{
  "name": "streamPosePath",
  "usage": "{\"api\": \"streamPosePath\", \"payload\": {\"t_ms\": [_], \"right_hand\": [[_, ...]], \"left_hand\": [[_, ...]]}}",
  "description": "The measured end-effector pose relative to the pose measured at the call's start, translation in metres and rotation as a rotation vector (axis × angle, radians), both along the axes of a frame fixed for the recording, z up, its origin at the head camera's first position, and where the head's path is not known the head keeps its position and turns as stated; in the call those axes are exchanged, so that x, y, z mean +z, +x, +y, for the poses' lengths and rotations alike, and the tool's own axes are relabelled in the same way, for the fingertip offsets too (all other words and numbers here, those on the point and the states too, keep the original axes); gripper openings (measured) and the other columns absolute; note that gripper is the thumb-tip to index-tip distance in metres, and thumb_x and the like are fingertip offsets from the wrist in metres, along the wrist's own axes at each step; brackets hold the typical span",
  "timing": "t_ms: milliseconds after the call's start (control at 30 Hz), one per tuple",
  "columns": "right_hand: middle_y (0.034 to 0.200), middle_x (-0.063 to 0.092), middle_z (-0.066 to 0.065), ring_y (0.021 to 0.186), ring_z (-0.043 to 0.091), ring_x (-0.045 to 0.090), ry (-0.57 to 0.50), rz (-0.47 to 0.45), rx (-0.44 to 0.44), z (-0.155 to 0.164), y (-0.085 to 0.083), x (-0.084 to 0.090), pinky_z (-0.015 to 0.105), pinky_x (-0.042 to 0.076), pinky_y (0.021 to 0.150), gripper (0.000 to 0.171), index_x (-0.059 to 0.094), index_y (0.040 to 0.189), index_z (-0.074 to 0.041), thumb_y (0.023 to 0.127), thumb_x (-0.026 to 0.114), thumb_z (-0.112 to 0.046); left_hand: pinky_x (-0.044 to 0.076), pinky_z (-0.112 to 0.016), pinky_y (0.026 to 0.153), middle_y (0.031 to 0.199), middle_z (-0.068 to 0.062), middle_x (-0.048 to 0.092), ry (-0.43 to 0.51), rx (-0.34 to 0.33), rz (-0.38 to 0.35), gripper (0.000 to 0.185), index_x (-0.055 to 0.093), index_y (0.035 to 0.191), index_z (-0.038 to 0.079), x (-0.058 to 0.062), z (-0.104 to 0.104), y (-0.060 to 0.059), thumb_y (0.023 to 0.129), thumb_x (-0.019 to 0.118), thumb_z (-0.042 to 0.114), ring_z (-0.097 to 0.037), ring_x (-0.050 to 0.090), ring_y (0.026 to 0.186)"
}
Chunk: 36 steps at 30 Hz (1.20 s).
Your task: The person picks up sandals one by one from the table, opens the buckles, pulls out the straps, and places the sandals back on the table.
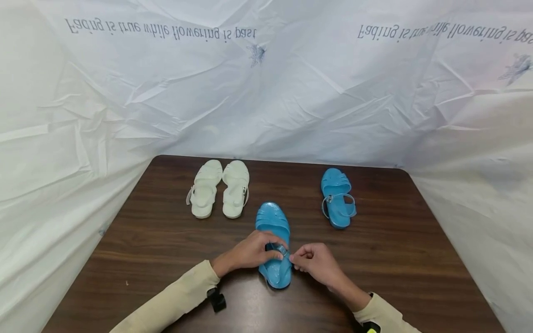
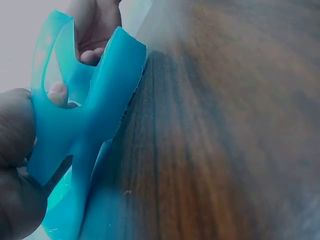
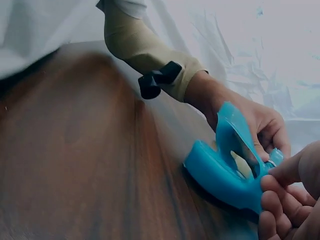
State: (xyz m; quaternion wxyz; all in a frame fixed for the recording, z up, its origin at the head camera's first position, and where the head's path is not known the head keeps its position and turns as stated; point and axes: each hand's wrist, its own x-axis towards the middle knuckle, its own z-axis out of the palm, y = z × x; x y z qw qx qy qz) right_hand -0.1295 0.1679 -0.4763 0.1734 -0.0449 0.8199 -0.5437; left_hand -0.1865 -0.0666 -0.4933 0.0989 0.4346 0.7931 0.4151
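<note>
We see both hands working on the near blue sandal (image 1: 273,245), which lies flat on the brown table (image 1: 166,240) at about 6 o'clock, toe pointing away from us. Our left hand (image 1: 249,252) curls over the heel part and holds the ankle strap (image 1: 280,251) from the 9 o'clock side. Our right hand (image 1: 314,262) comes from 3 o'clock, and its thumb and forefinger pinch the free end of this strap, while the other fingers are curled in.

We judge that the strap can slip out of the pinch, because the smooth jelly material gives little grip. The sandal can also slide on the table if the left hand relaxes.

The second blue sandal (image 1: 336,196) lies at 1 o'clock and the white pair (image 1: 218,187) at 11 o'clock, both well apart from the hands.

On the white sheet (image 1: 291,92) behind we read, mirrored, "Fading is true while flowering is past". We cannot see any brand on the sandals.
</note>
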Motion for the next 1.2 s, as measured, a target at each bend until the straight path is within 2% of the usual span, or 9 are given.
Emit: {"api": "streamPosePath", "payload": {"t_ms": [167,300,433,600,767,867,967,1033,1200], "right_hand": [[0.074,0.069,0.005,0.068,0.018,0.063,-0.034,0.022,-0.057,-0.009,0.004,0.000,0.029,0.053,0.057,0.021,0.075,0.087,-0.003,0.094,0.075,-0.023],[0.073,0.069,0.002,0.065,0.017,0.061,0.011,0.101,-0.064,-0.014,0.006,0.001,0.027,0.049,0.054,0.016,0.075,0.086,-0.008,0.095,0.074,-0.021],[0.072,0.068,0.001,0.062,0.018,0.060,0.070,0.132,-0.068,-0.012,0.007,0.001,0.025,0.046,0.050,0.014,0.075,0.084,-0.011,0.095,0.074,-0.019],[0.071,0.069,0.001,0.062,0.017,0.061,0.074,0.129,-0.082,-0.010,0.009,-0.002,0.025,0.047,0.050,0.013,0.076,0.084,-0.010,0.093,0.077,-0.020],[0.071,0.070,-0.003,0.061,0.012,0.061,0.067,0.169,-0.120,-0.011,0.012,-0.005,0.025,0.049,0.053,0.008,0.080,0.085,-0.013,0.090,0.079,-0.019],[0.076,0.074,-0.004,0.063,0.009,0.062,0.022,0.198,-0.132,-0.013,0.015,-0.007,0.024,0.051,0.055,0.006,0.082,0.092,-0.013,0.091,0.078,-0.018],[0.081,0.076,-0.002,0.065,0.008,0.063,-0.005,0.231,-0.103,-0.015,0.015,-0.007,0.024,0.052,0.056,0.014,0.082,0.101,-0.010,0.092,0.078,-0.019],[0.082,0.076,-0.001,0.065,0.010,0.064,-0.013,0.231,-0.093,-0.016,0.015,-0.006,0.024,0.051,0.055,0.017,0.081,0.103,-0.007,0.092,0.078,-0.019],[0.075,0.073,0.000,0.064,0.015,0.062,0.017,0.173,-0.106,-0.012,0.013,-0.001,0.024,0.048,0.052,0.011,0.081,0.096,-0.009,0.090,0.079,-0.017]], "left_hand": [[0.053,-0.021,0.087,0.113,0.005,0.073,0.011,0.003,0.027,0.024,0.074,0.118,0.014,-0.002,-0.001,-0.001,0.096,0.073,0.024,-0.001,0.064,0.104],[0.052,-0.020,0.086,0.112,0.004,0.073,0.011,0.000,0.047,0.023,0.075,0.117,0.014,-0.005,0.000,-0.001,0.097,0.073,0.025,-0.001,0.064,0.104],[0.052,-0.019,0.086,0.112,0.004,0.073,-0.006,0.003,0.032,0.023,0.074,0.117,0.013,-0.005,0.004,0.001,0.097,0.072,0.025,0.000,0.063,0.102],[0.052,-0.018,0.084,0.112,0.004,0.074,-0.020,0.011,0.014,0.023,0.074,0.118,0.014,-0.002,0.003,0.001,0.097,0.073,0.024,0.001,0.063,0.099],[0.052,-0.019,0.084,0.113,0.005,0.074,-0.019,0.016,0.016,0.024,0.074,0.119,0.014,-0.002,0.001,0.002,0.097,0.073,0.024,0.001,0.064,0.098],[0.052,-0.018,0.084,0.112,0.006,0.074,-0.017,0.022,0.018,0.024,0.074,0.117,0.015,-0.003,0.000,0.002,0.096,0.075,0.025,0.002,0.064,0.099],[0.052,-0.017,0.084,0.111,0.009,0.074,-0.017,0.019,0.016,0.023,0.075,0.115,0.017,-0.003,0.001,0.002,0.094,0.077,0.026,0.003,0.064,0.099],[0.052,-0.016,0.084,0.110,0.009,0.074,-0.020,0.013,0.007,0.022,0.075,0.114,0.017,-0.003,0.002,0.003,0.094,0.077,0.026,0.004,0.064,0.099],[0.053,-0.017,0.082,0.107,0.010,0.074,-0.009,0.020,-0.019,0.020,0.075,0.113,0.017,-0.002,0.004,0.003,0.095,0.075,0.025,0.004,0.064,0.096]]}}
